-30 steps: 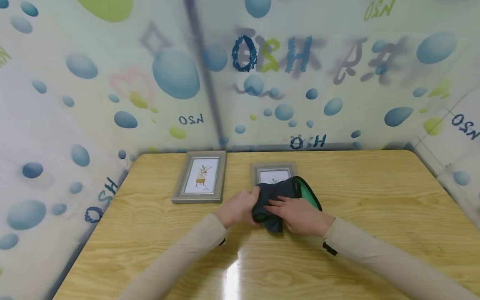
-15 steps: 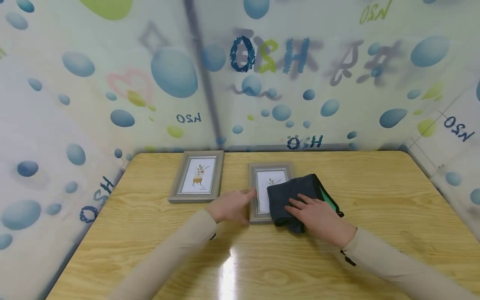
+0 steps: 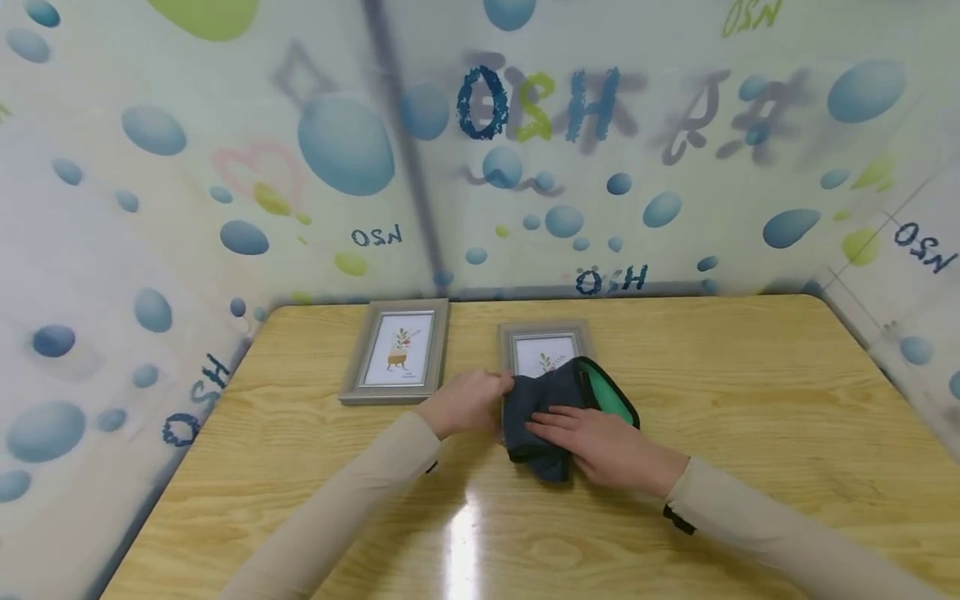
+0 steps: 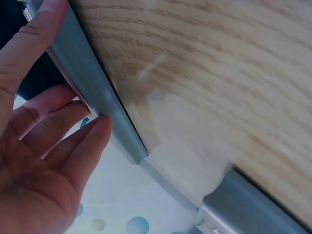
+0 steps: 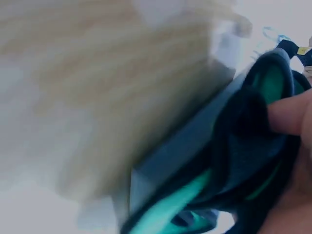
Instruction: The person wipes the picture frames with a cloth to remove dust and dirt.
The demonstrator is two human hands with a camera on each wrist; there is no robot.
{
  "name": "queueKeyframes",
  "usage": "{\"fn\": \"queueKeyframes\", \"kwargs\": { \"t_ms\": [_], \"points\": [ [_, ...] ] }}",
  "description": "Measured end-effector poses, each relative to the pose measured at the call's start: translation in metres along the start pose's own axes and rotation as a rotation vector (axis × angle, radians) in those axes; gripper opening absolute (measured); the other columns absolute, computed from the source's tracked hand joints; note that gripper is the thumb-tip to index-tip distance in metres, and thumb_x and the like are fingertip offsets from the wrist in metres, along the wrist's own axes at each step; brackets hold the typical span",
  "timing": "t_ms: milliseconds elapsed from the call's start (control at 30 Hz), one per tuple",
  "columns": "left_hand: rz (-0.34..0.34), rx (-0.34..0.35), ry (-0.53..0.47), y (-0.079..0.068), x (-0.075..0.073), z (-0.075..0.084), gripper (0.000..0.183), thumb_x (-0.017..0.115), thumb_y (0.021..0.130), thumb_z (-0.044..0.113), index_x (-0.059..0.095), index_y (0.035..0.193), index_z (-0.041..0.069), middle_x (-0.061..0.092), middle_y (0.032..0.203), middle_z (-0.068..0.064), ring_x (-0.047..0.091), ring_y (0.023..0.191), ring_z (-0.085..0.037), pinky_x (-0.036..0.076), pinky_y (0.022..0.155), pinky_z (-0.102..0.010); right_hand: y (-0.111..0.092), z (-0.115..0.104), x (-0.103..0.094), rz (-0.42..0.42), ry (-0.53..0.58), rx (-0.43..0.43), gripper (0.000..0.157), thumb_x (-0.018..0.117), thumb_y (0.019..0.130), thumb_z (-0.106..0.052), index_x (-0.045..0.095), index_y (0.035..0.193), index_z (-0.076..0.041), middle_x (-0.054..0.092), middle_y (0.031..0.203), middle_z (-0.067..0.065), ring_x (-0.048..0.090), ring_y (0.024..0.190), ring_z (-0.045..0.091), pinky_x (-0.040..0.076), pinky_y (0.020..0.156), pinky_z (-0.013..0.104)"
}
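Observation:
A grey picture frame (image 3: 542,327) with a plant drawing lies on the wooden table, its lower part hidden under a dark folded cloth (image 3: 531,400) with a green inner side. My left hand (image 3: 468,402) holds the frame's left edge; in the left wrist view the thumb and fingertips are on its grey rim (image 4: 87,63). My right hand (image 3: 600,446) lies over the cloth with fingers stretched across it. In the right wrist view my right thumb (image 5: 290,114) hooks into a cloth fold (image 5: 248,146), gripping it against the frame.
A second picture frame (image 3: 397,354) with a potted-plant drawing lies to the left, near the table's back edge. The wooden table (image 3: 750,400) meets a wall (image 3: 562,183) printed with blue and green drops.
The cloth slid right across the frame with my right hand, uncovering more of the picture, then came back left over it. My left hand stayed near the frame's left edge.

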State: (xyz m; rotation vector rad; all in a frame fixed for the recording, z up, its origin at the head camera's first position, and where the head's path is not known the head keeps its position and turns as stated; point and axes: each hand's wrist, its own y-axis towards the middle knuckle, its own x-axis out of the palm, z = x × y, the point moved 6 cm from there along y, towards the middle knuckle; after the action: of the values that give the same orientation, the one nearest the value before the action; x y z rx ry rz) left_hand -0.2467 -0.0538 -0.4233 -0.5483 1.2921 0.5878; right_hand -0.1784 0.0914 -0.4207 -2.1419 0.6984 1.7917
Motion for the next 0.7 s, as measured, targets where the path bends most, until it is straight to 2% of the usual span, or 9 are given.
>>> {"fn": "queueKeyframes", "kwargs": {
  "t_ms": [167, 267, 367, 500, 600, 700],
  "points": [
    [-0.046, -0.053, -0.057, 0.000, 0.003, -0.003, 0.060, 0.092, 0.061, 0.024, 0.059, 0.107, 0.004, 0.068, 0.104, -0.009, 0.066, 0.087, -0.023, 0.054, 0.077, -0.031, -0.022, 0.008, -0.017, -0.056, -0.095, 0.083, 0.045, 0.059, 0.089, 0.004, 0.058, 0.133, -0.005, 0.059, 0.130, 0.012, 0.057, 0.115, 0.031, 0.049, 0.091, 0.044],
    [-0.058, -0.080, -0.072, -0.001, 0.002, -0.004, 0.062, 0.093, 0.060, 0.023, 0.060, 0.109, 0.003, 0.068, 0.105, -0.009, 0.065, 0.088, -0.023, 0.054, 0.078, -0.030, -0.023, 0.008, -0.022, -0.078, -0.119, 0.096, 0.044, 0.062, 0.087, 0.005, 0.059, 0.130, -0.004, 0.060, 0.127, 0.013, 0.058, 0.113, 0.032, 0.050, 0.089, 0.044],
    [-0.048, -0.078, -0.044, -0.001, 0.001, -0.005, 0.059, 0.093, 0.059, 0.023, 0.061, 0.105, 0.005, 0.068, 0.098, -0.007, 0.065, 0.083, -0.020, 0.054, 0.073, -0.030, -0.011, 0.003, -0.016, -0.086, -0.053, 0.050, 0.044, 0.059, 0.090, 0.003, 0.056, 0.134, -0.004, 0.058, 0.131, 0.014, 0.056, 0.116, 0.033, 0.048, 0.092, 0.044],
    [0.041, 0.002, 0.034, 0.001, -0.002, -0.002, 0.033, 0.086, 0.070, 0.015, 0.062, 0.091, 0.008, 0.066, 0.080, -0.005, 0.065, 0.071, -0.021, 0.054, 0.061, -0.033, 0.005, -0.003, -0.004, -0.054, 0.069, -0.039, 0.044, 0.052, 0.094, 0.001, 0.051, 0.138, -0.003, 0.054, 0.136, 0.012, 0.051, 0.122, 0.030, 0.045, 0.098, 0.041],
    [0.096, 0.048, 0.075, 0.002, -0.004, 0.001, 0.020, 0.079, 0.075, 0.009, 0.061, 0.084, 0.008, 0.064, 0.073, -0.006, 0.065, 0.065, -0.024, 0.053, 0.056, -0.036, 0.010, -0.005, 0.000, -0.035, 0.075, -0.075, 0.043, 0.053, 0.095, -0.001, 0.051, 0.138, -0.003, 0.054, 0.137, 0.010, 0.050, 0.123, 0.028, 0.044, 0.099, 0.039],
    [0.068, 0.029, 0.066, 0.003, -0.004, 0.002, 0.025, 0.083, 0.073, 0.014, 0.062, 0.086, 0.008, 0.065, 0.075, -0.006, 0.065, 0.067, -0.024, 0.053, 0.058, -0.036, 0.008, -0.005, 0.002, -0.049, 0.021, -0.082, 0.045, 0.053, 0.094, -0.001, 0.050, 0.139, -0.004, 0.053, 0.138, 0.010, 0.050, 0.124, 0.029, 0.043, 0.100, 0.038]
  ]
}}
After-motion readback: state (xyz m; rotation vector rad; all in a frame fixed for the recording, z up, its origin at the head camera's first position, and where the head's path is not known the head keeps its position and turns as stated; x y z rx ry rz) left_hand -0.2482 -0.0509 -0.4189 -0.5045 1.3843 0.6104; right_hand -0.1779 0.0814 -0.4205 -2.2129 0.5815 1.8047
